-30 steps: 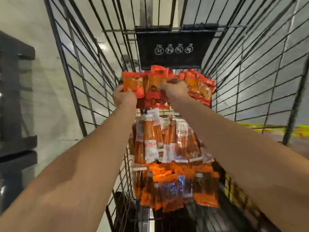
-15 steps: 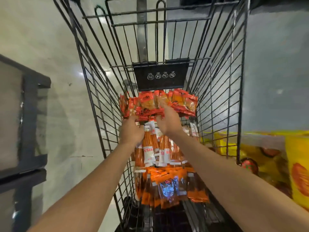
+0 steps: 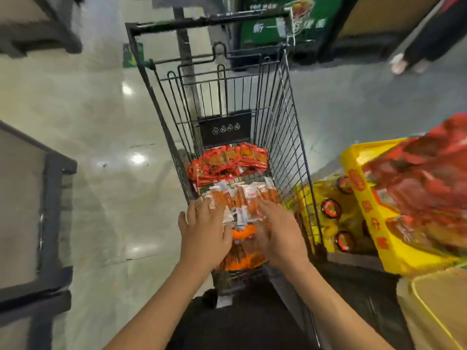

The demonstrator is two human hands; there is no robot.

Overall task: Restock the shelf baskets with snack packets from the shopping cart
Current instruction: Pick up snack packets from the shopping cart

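Both hands have let go of the red packets (image 3: 228,161), and now my left hand (image 3: 204,234) and right hand (image 3: 276,234) spread flat-fingered, holding nothing, over the orange sticks (image 3: 240,200) in the cart (image 3: 285,137), ready to gather them.

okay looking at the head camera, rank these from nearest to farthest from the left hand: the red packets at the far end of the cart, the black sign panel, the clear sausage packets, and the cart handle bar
1. Clear sausage packets: under the left hand fingertips, mid-cart.
2. Red packets: beyond them, at the cart's far end.
3. Black sign panel: upright just behind the red packets.
4. Cart handle bar: top of the far end.
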